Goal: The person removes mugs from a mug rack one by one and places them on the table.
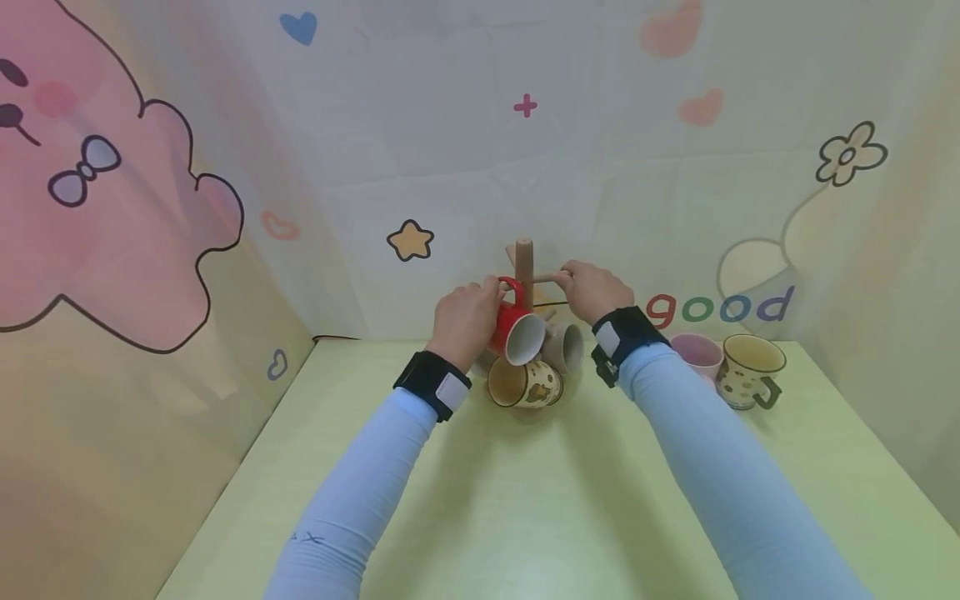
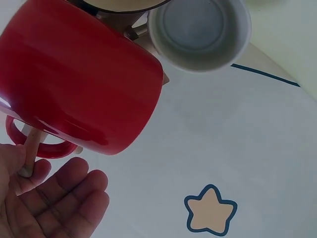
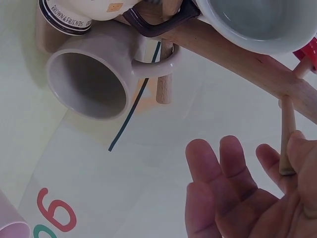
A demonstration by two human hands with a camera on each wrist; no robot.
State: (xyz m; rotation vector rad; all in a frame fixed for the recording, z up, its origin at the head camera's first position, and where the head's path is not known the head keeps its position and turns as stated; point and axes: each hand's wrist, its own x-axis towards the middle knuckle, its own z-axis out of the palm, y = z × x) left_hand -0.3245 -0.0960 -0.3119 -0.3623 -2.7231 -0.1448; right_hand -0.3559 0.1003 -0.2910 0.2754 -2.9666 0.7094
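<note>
A wooden mug tree (image 1: 524,268) stands at the back of the table, with several mugs hanging on it. My left hand (image 1: 467,318) pinches the end of one peg (image 2: 32,148) between thumb and index finger, its other fingers loosely extended. Around that peg loops the handle of a red mug (image 1: 504,327) with a white inside. On the other side, my right hand (image 1: 597,293) pinches a bare peg (image 3: 288,126) near its tip. Lower down hang a greyish mug (image 3: 109,64) and a cream mug with a brown pattern (image 1: 542,385). Another light mug is mostly hidden behind them.
To the right on the pale table (image 1: 510,508) stand a pink cup (image 1: 699,352) and a patterned cream mug (image 1: 750,379) with a dark handle, close to my right forearm. A printed cloth wall (image 1: 465,125) rises right behind the mug tree.
</note>
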